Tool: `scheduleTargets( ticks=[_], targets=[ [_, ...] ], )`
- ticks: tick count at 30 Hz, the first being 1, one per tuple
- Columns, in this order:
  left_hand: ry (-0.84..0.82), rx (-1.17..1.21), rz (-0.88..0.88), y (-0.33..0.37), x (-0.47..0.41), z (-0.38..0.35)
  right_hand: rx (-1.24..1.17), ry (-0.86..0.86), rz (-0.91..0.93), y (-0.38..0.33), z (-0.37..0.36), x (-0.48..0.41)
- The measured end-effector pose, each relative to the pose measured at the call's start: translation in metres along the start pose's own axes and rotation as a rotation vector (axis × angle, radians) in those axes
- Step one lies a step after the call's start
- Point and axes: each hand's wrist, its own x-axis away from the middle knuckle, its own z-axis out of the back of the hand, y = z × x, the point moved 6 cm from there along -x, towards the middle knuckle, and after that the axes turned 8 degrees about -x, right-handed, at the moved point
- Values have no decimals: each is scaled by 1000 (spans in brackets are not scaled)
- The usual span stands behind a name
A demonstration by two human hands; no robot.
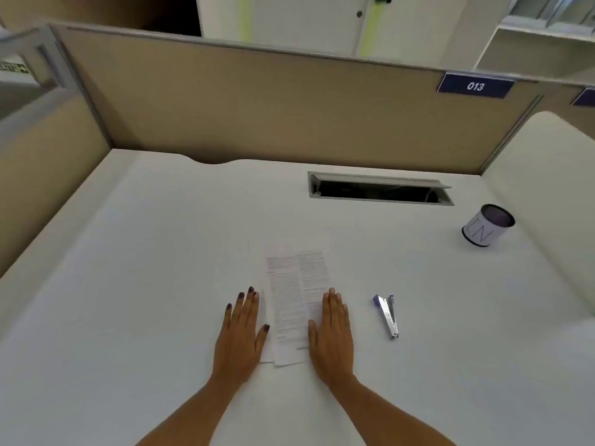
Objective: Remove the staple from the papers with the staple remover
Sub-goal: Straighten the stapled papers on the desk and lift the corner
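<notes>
A printed set of papers [293,300] lies on the white desk [145,284], in front of me at the centre. My left hand [241,333] rests flat, palm down, on the papers' left edge. My right hand [333,336] lies flat on their right edge. Neither hand holds anything. The staple remover [388,315], silver with blue ends, lies on the desk a short way right of my right hand. The staple itself is too small to make out.
A round white cup [487,228] with a dark rim stands at the right. An open cable slot [380,189] is set into the desk at the back. A tan partition wall [257,101] closes the far side.
</notes>
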Motion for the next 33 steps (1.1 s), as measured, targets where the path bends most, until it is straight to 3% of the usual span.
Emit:
scheduleTargets(
  ticks=[11, 21, 33],
  targets=[
    [-47, -87, 24, 0, 8, -9, 52, 1, -146, 13, -2, 4],
    [-33, -74, 23, -1, 9, -11, 46, 179, -470, 19, 17, -2],
    [-23, -34, 24, -2, 8, -14, 33, 120, -660, 11, 15, -12]
  ],
)
